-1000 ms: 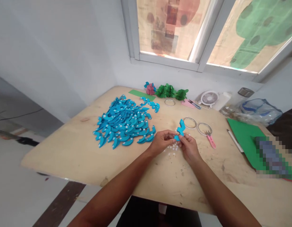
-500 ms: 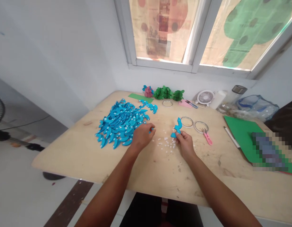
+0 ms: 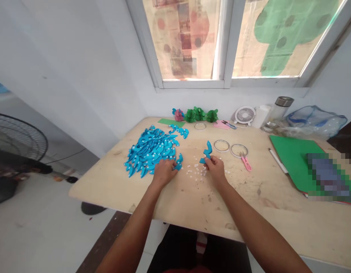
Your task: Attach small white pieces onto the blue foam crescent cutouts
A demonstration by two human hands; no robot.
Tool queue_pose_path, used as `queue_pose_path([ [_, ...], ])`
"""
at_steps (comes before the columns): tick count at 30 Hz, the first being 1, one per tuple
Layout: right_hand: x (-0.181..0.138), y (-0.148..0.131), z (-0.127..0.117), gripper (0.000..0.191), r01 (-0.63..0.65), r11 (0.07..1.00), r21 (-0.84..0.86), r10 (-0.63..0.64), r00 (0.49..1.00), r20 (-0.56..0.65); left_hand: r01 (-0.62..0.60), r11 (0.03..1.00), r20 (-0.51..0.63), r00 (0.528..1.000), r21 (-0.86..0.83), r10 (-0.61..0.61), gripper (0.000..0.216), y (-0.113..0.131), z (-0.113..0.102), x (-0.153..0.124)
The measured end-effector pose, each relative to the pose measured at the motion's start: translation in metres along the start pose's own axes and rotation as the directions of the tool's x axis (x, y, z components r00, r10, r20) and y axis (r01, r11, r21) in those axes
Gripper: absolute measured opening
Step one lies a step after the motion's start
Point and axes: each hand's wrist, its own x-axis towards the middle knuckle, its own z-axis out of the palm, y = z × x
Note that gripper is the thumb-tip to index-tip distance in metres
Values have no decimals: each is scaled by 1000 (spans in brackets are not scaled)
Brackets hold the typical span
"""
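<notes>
A big pile of curved blue foam pieces [image 3: 152, 149] lies on the wooden table [image 3: 192, 201]. My left hand [image 3: 164, 171] rests at the pile's near right edge, its fingers curled on a blue piece [image 3: 178, 166] there. My right hand [image 3: 215, 168] pinches the lower end of joined blue pieces [image 3: 206, 151] that stand up from the table. Small white scraps [image 3: 196, 170] are scattered between the two hands.
Two tape rings [image 3: 221, 145] and pink snips [image 3: 245, 162] lie just past my right hand. Green and pink paper flowers [image 3: 199, 114], a small white fan [image 3: 245, 115], a bottle [image 3: 279, 108], a plastic bag [image 3: 314, 121] and green sheets [image 3: 297, 161] line the back and right. A floor fan [image 3: 16, 142] stands left.
My hands have parted: the left went left to the edge of the blue pile, while the right kept the joined blue pieces. The view tilted up and shifted left.
</notes>
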Motion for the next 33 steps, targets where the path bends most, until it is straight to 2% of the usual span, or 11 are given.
queue_pose_path([
  [4, 3, 3, -1, 27, 17, 1000, 9, -17, 1000, 9, -5, 980, -98, 995, -201, -15, 16, 7, -3, -6],
  [10, 2, -3, -2, 25, 5, 994, 113, -13, 997, 71, -71, 863, -206, 978, -500, -39, 21, 27, -5, -14],
  [13, 1, -9, -2, 23, -28, 978, 208, -14, 980, 198, -88, 849, -238, 970, -521, -46, 22, 38, -5, -15],
  [19, -2, -13, -3, 22, -123, 965, 231, 20, 915, 403, -90, 896, -262, 965, -434, -30, 18, 59, -8, -20],
  [24, -2, -16, -4, 23, -93, 973, 211, -4, 908, 419, -81, 927, -281, 959, -366, -27, 15, 76, -10, -26],
  [28, -2, -15, -3, 27, -54, 987, 154, -8, 928, 372, -109, 930, -301, 954, -351, -2, 13, 84, -10, -28],
  [31, -1, -12, -3, 29, -43, 987, 152, -13, 937, 348, -126, 901, -282, 959, -416, 4, 17, 83, -10, -32],
  [33, 0, -10, -3, 30, -35, 987, 155, -22, 937, 349, -118, 848, -251, 968, -516, -19, 24, 79, -11, -37],
])
